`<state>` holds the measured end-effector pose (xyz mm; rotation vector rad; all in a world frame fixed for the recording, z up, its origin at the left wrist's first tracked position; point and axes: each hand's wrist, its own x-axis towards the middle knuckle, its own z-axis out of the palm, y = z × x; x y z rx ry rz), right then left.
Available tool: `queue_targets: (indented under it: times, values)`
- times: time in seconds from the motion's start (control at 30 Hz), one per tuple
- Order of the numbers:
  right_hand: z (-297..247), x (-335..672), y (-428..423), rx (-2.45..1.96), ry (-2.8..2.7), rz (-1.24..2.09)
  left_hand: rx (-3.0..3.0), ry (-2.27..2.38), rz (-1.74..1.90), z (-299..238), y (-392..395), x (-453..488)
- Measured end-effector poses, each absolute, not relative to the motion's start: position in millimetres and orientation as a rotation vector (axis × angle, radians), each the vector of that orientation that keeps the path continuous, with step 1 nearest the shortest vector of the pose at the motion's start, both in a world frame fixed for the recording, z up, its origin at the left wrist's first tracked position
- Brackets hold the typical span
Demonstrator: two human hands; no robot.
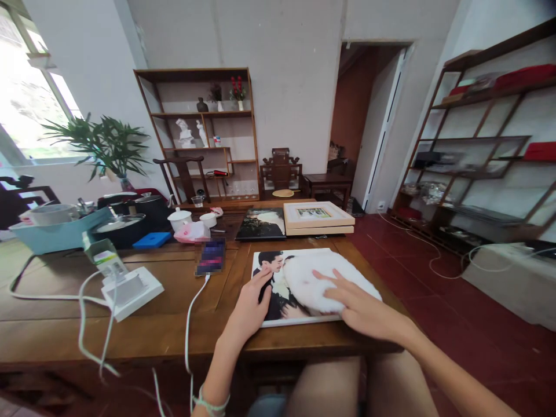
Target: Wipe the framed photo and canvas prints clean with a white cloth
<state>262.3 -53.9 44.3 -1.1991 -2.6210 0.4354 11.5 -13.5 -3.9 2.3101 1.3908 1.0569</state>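
A large photo print (304,278) of a couple lies flat near the front edge of the wooden table (174,324). My left hand (249,307) rests open on its lower left corner, fingers stretched over the picture. My right hand (362,310) lies open and flat on its lower right part, fingers pointing left across the white area. Neither hand grips anything.
Behind the print lie a dark photo (262,225) and a stack of light wooden frames (317,218). A phone (211,258) with a white cable, a white box (130,289), a blue tray (56,231), pots and bowls crowd the table's left. Shelves stand at the back and right.
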Motion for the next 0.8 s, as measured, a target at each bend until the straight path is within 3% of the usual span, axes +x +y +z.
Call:
queue_targets:
  times: [0.2,0.6,0.8]
  values:
    - [51.1,271.6,-104.5,-1.151,-2.699,0.529,2.309,1.367,1.075,-5.5,-12.8,11.2]
    - [43.7,232.2,16.4,-1.22,-2.586,0.368,2.338,1.336,1.072,-4.5,-12.6,10.4]
    - [40.9,218.6,17.3,-1.309,-2.554,0.25,2.344,1.34,1.085,-4.8,-12.1,10.1]
